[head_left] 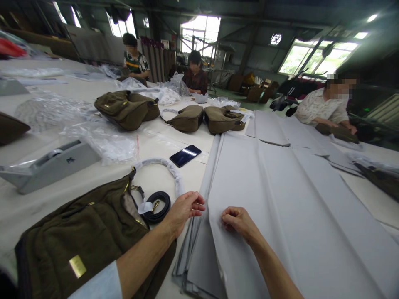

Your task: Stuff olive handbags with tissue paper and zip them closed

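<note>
My right hand (239, 223) is over the top sheet of a stack of large pale-grey paper sheets (280, 199). Its thumb and fingers are pinched together at the sheet's surface, close to the left edge, which is lifted and slightly wavy. To the left, my left hand (186, 209) hangs with its fingers loosely bent and nothing seen in it, near the same edge. Under my left forearm lies an olive-brown handbag (84, 228) with a gold plate and a wrapped handle (165, 164). A coiled black strap (162, 203) with a gold clasp rests beside it.
A black phone (185, 155) lies beyond my hands. On the left stands a grey tape dispenser (59, 164) near crumpled clear plastic (102, 141). Several more olive bags, one an upright-looking bag (126, 109), sit farther back. Several people work around the table, one person (324, 106) at right.
</note>
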Demonstrator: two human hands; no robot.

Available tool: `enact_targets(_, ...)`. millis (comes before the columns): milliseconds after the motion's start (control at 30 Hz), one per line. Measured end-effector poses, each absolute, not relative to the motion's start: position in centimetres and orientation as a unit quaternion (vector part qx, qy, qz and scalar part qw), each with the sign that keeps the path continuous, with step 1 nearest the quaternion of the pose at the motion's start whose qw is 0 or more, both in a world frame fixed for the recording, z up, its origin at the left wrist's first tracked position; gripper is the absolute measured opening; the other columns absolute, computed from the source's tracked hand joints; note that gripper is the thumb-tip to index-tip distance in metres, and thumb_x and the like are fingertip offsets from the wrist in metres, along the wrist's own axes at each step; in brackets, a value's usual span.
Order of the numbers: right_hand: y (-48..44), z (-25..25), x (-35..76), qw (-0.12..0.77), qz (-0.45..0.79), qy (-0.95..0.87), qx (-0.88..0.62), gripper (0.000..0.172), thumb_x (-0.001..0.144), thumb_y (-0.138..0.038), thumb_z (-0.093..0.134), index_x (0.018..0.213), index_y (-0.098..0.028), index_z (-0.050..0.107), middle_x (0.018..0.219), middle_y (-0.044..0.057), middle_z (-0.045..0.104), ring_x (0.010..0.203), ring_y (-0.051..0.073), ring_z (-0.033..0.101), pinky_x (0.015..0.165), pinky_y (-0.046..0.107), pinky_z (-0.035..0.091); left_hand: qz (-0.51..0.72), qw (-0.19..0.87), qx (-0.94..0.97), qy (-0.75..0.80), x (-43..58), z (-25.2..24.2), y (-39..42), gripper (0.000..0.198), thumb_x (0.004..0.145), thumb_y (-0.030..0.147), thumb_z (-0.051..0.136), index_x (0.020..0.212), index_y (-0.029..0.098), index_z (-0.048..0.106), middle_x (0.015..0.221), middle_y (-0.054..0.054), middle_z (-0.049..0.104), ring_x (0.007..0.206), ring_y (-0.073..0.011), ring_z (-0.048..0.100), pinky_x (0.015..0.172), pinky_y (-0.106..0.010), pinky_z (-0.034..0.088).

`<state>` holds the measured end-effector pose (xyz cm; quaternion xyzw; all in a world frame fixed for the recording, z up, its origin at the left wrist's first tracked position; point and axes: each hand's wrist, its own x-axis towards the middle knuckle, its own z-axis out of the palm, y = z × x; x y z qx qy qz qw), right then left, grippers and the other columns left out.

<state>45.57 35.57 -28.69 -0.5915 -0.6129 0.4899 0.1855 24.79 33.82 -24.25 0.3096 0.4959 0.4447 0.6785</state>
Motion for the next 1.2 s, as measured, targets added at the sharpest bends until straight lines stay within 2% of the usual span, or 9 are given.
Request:
enact_targets(167, 35.6, -28.6, 45.5, 0.164, 0.451, -0.632, -0.608, 0.017, 0.067, -0.031, 0.043, 0.066, -0.017, 0.053, 0.058, 0.001, 0.054, 0.052, 0.014, 0.051, 0.051, 0.025, 0.042, 0.407, 0.663, 0.36, 0.514, 25.2, -24.6, 34.8, 0.033, 0.082, 0.045, 0.042, 0.084, 0.014, 0.05, 0.09, -0.007, 0.057, 0.076, -0.0146, 0.059, 0.07, -0.028, 0.047)
enact_targets(267, 36.7, -28.2, 44.4, 0.188, 0.349, -0.658, -0.64, 0.017, 0.072, -0.029, 0.042, 0.074, -0.017, 0.053, 0.073, 0.006, 0.058, 0.067, 0.018, 0.055, 0.065, 0.03, 0.044, 0.374, 0.616, 0.435, 0.54, 26.1, -25.1, 34.1, 0.032, 0.081, 0.043, 0.041, 0.083, 0.014, 0.054, 0.091, -0.01, 0.059, 0.087, -0.0226, 0.059, 0.082, -0.04, 0.046)
enact_targets(400, 39.3, -27.3, 42.4, 0.124, 0.168, -0.761, -0.614, 0.03, 0.076, -0.031, 0.046, 0.101, -0.015, 0.052, 0.109, 0.013, 0.054, 0.096, 0.025, 0.05, 0.078, 0.034, 0.039, 0.284, 0.513, 0.625, 0.515, 28.3, -25.5, 30.4, 0.018, 0.067, 0.027, 0.061, 0.079, 0.014, 0.064, 0.104, -0.013, 0.062, 0.122, -0.0348, 0.04, 0.109, -0.05, 0.019)
enact_targets(500, 40.6, -27.0, 42.6, 0.025, 0.122, -0.844, -0.522, 0.019, 0.072, -0.022, 0.051, 0.09, -0.019, 0.056, 0.096, 0.008, 0.058, 0.09, 0.022, 0.05, 0.071, 0.029, 0.038, 0.139, 0.37, 0.776, 0.491, 29.2, -25.6, 28.2, 0.03, 0.077, 0.032, 0.056, 0.1, 0.014, 0.064, 0.131, -0.015, 0.05, 0.136, -0.0371, 0.02, 0.111, -0.058, 0.007)
enact_targets(567, 40.7, -27.1, 44.0, -0.004, 0.132, -0.865, -0.484, 0.01, 0.072, -0.016, 0.049, 0.079, -0.019, 0.056, 0.084, 0.005, 0.058, 0.082, 0.019, 0.051, 0.069, 0.027, 0.037, 0.109, 0.324, 0.796, 0.499, 29.2, -25.5, 27.9, 0.036, 0.083, 0.035, 0.051, 0.112, 0.016, 0.059, 0.138, -0.014, 0.043, 0.137, -0.0346, 0.019, 0.111, -0.058, 0.009)
enact_targets(700, 39.4, -27.1, 47.9, -0.03, 0.124, -0.884, -0.45, 0.012, 0.075, -0.012, 0.046, 0.075, -0.018, 0.056, 0.083, 0.004, 0.059, 0.083, 0.017, 0.05, 0.073, 0.026, 0.035, 0.102, 0.337, 0.801, 0.484, 28.9, -25.8, 28.5, 0.035, 0.084, 0.031, 0.049, 0.115, 0.016, 0.056, 0.134, -0.013, 0.046, 0.131, -0.0285, 0.033, 0.112, -0.046, 0.023)
enact_targets(833, 37.7, -26.9, 49.0, -0.017, 0.098, -0.874, -0.475, 0.011, 0.077, -0.014, 0.046, 0.072, -0.018, 0.055, 0.08, 0.003, 0.058, 0.081, 0.017, 0.051, 0.07, 0.026, 0.035, 0.069, 0.333, 0.832, 0.438, 30.1, -26.6, 27.9, 0.042, 0.083, 0.034, 0.052, 0.116, 0.009, 0.056, 0.137, -0.02, 0.042, 0.134, -0.0361, 0.026, 0.113, -0.051, 0.017)
enact_targets(1033, 37.5, -27.2, 43.5, 0.01, 0.093, -0.761, -0.642, 0.03, 0.084, -0.046, 0.046, 0.086, -0.018, 0.056, 0.086, 0.006, 0.062, 0.072, 0.019, 0.057, 0.059, 0.029, 0.032, 0.026, 0.317, 0.859, 0.401, 32.7, -27.9, 27.0, 0.051, 0.083, 0.028, 0.053, 0.125, -0.001, 0.049, 0.141, -0.03, 0.032, 0.135, -0.0393, 0.024, 0.113, -0.05, 0.019)
enact_targets(1200, 38.2, -27.8, 41.6, -0.022, 0.091, -0.732, -0.675, 0.017, 0.079, -0.029, 0.047, 0.087, -0.017, 0.056, 0.087, 0.01, 0.063, 0.074, 0.022, 0.059, 0.057, 0.029, 0.028, 0.008, 0.331, 0.858, 0.393, 33.4, -28.4, 27.5, 0.053, 0.086, 0.029, 0.048, 0.128, -0.004, 0.045, 0.143, -0.032, 0.025, 0.136, -0.0409, 0.018, 0.112, -0.051, 0.018)
